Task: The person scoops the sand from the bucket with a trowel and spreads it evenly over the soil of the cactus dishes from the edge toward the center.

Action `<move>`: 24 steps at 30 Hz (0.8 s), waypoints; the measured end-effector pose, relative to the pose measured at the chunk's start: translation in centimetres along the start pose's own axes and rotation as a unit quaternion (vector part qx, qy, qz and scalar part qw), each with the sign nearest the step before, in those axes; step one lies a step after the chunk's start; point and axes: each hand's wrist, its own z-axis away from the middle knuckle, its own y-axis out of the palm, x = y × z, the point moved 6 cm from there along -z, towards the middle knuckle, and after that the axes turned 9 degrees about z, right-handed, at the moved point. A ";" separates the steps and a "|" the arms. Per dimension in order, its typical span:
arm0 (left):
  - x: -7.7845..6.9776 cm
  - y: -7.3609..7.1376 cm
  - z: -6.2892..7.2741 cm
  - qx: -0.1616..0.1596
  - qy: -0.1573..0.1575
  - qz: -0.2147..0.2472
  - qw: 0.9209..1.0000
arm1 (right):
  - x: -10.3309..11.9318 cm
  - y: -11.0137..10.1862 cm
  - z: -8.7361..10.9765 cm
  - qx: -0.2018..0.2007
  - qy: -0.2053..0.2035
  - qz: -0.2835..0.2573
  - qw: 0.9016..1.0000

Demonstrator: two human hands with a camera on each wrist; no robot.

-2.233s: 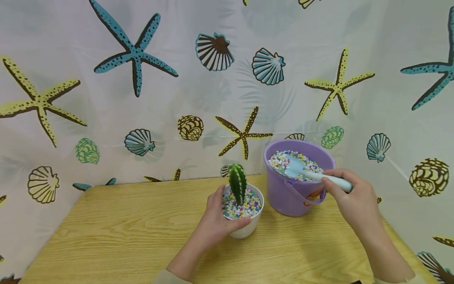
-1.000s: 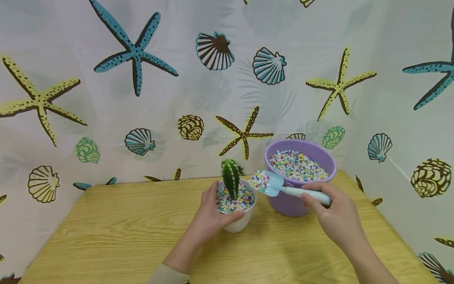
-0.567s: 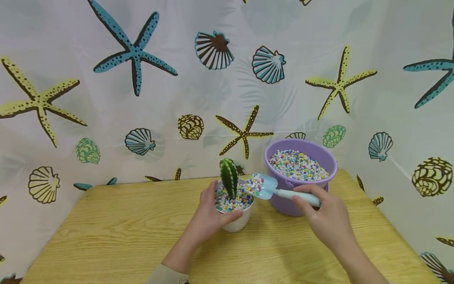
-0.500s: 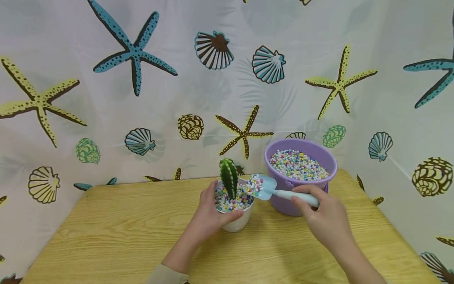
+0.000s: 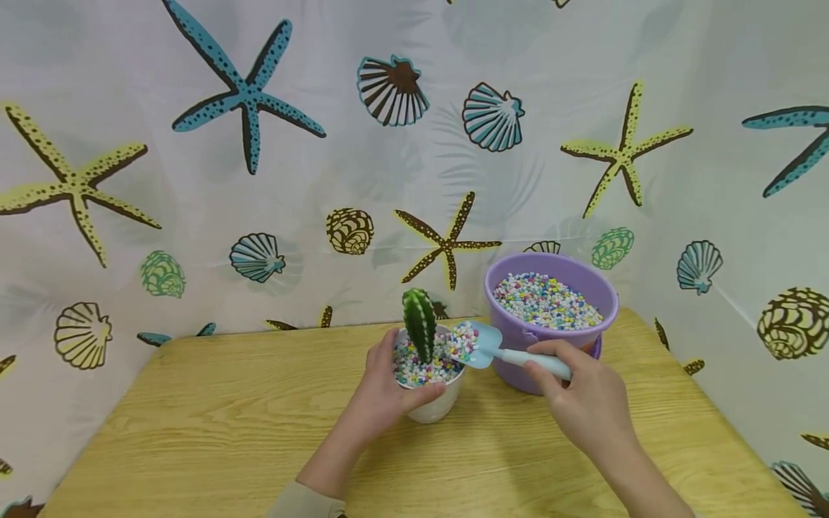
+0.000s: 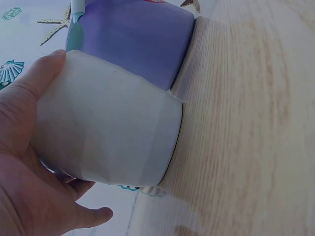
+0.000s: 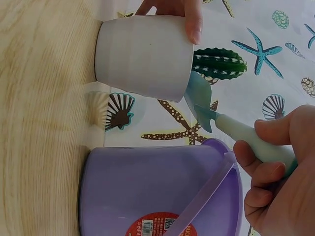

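A white pot (image 5: 432, 411) stands on the table, holding a green cactus (image 5: 419, 325) amid multicoloured pebbles (image 5: 421, 373). My left hand (image 5: 382, 392) grips the pot around its near left side, thumb along the front; the left wrist view shows the pot's wall (image 6: 108, 118) against the palm. My right hand (image 5: 586, 388) holds a light blue hand trowel (image 5: 487, 345) by its pale handle. Pebbles lie in the trowel's blade, whose tip is over the pot's right rim. In the right wrist view the trowel (image 7: 199, 101) sits against the rim, close to the cactus (image 7: 219, 64).
A purple bucket (image 5: 508, 332) filled with the same small pebbles stands behind and right of the pot, its handle hanging down. The wooden table (image 5: 246, 410) ends at a white curtain (image 5: 291, 201) printed with starfish and shells.
My right hand has lifted the trowel with pebbles out of the bucket and moved it left to the pot's rim. The left hand and pot have shifted slightly left, then stayed.
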 end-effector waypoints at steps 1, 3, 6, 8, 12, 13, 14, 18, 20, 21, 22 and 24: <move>0.0 0.0 0.0 0.000 -0.002 -0.001 1.000 | 0.0 0.0 0.0 -0.004 -0.004 0.003 1.000; 0.0 0.1 0.0 0.000 -0.004 -0.004 1.000 | 0.0 0.1 0.0 -0.011 -0.013 0.009 1.000; 0.0 0.1 0.0 -0.002 -0.005 -0.007 1.000 | 0.1 0.2 0.0 -0.021 -0.025 0.013 0.999; 0.0 0.0 0.0 -0.004 -0.004 -0.007 1.000 | 0.3 0.2 0.0 -0.025 -0.031 0.015 0.999; -0.1 0.0 0.0 -0.007 -0.002 -0.004 1.000 | 0.6 0.2 0.1 -0.030 -0.040 0.017 0.999; -0.1 0.0 0.0 -0.008 -0.001 -0.004 1.000 | 0.6 0.2 0.1 -0.032 -0.043 0.019 0.998; 0.0 0.0 0.0 -0.009 0.000 -0.005 1.000 | 0.7 0.1 0.1 -0.036 -0.046 0.020 0.998; 0.1 0.1 0.0 -0.016 0.001 -0.009 1.000 | 1.0 0.0 0.3 -0.052 -0.060 0.025 0.997; 0.1 0.1 0.1 -0.019 0.000 -0.011 1.000 | 1.1 -0.1 0.3 -0.059 -0.068 0.030 0.995; 0.1 0.1 0.1 -0.019 -0.001 -0.010 1.000 | 1.1 -0.1 0.3 -0.062 -0.072 0.033 0.995; 0.1 0.1 0.1 -0.019 -0.002 -0.008 1.000 | 1.2 -0.1 0.3 -0.065 -0.076 0.037 0.994; 0.1 0.0 0.2 -0.013 -0.005 -0.003 1.000 | 1.4 -0.1 0.4 -0.071 -0.086 0.045 0.993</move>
